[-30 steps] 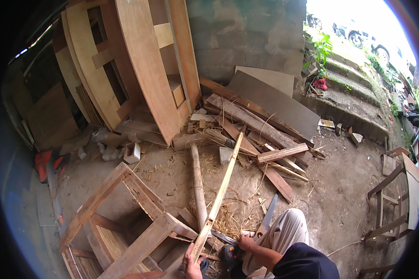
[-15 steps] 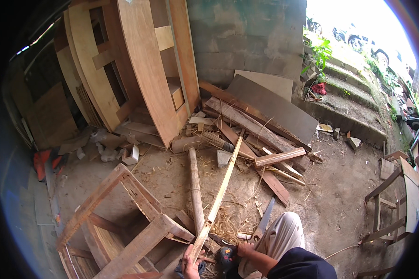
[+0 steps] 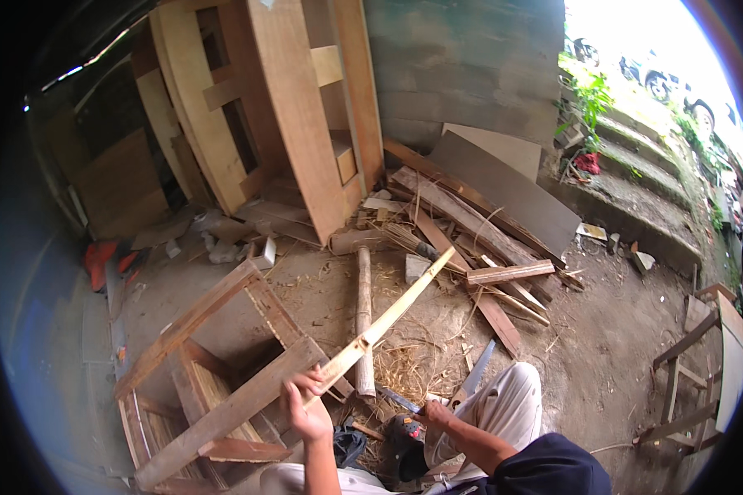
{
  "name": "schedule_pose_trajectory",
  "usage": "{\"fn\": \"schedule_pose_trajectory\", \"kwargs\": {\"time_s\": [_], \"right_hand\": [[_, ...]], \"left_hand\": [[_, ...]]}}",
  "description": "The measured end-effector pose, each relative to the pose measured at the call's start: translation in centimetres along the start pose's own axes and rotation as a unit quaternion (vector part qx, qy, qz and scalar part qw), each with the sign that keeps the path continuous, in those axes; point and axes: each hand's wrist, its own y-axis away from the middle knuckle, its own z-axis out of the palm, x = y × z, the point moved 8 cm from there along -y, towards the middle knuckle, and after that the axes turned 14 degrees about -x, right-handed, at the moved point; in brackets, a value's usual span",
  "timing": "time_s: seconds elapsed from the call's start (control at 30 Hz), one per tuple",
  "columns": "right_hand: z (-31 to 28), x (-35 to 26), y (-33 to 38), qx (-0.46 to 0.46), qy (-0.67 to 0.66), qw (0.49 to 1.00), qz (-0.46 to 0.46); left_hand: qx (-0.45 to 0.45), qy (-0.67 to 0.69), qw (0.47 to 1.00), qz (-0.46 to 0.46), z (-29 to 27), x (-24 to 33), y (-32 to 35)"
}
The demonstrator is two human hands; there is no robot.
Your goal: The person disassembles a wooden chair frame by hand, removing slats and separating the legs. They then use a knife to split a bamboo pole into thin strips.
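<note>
My left hand (image 3: 308, 406) is closed on the near end of a long, pale split bamboo strip (image 3: 380, 326). The strip slants up and away to the right, across a round wooden pole (image 3: 363, 322) on the ground. Low in front of my knee, my right hand (image 3: 434, 414) is closed on a knife, whose narrow blade (image 3: 399, 400) points left and away. The grip is hidden in my fingers. A handsaw (image 3: 475, 373) lies just beyond that hand, beside my bent leg. Curly shavings (image 3: 409, 363) cover the ground below the strip.
At the left an overturned wooden frame (image 3: 223, 404) stands close to my left arm. Planks and offcuts (image 3: 479, 223) are heaped ahead, by tall plywood cabinets (image 3: 293, 107). A small wooden stool or table (image 3: 722, 363) is at the right, and concrete steps (image 3: 636, 165) rise behind.
My left hand has lifted and moved left with the strip's near end, tilting the strip more to the right. The knife blade now shows at my right hand. The whole view has shifted slightly.
</note>
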Motion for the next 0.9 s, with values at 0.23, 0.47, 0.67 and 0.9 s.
{"fn": "schedule_pose_trajectory", "kwargs": {"time_s": [0.23, 0.47, 0.67, 0.9], "right_hand": [[-2.5, -2.8, 4.0, 0.015, 0.017, 0.999, 0.047], [-2.1, -2.4, 3.3, 0.027, 0.011, 0.997, 0.066], [-2.2, 0.3, -2.0, -0.017, 0.014, 0.997, 0.069], [-6.2, 0.8, -0.8, 0.084, -0.134, 0.987, 0.025]], "left_hand": [[0.033, 0.140, 0.977, 0.160, 4.4, 14.3, -9.5], [-0.095, 0.087, 0.982, 0.135, 10.6, 23.4, -17.7], [-0.134, 0.038, 0.982, 0.125, 14.5, 25.0, -21.6], [-0.074, -0.018, 0.989, 0.126, 16.5, 23.9, -23.6]]}}
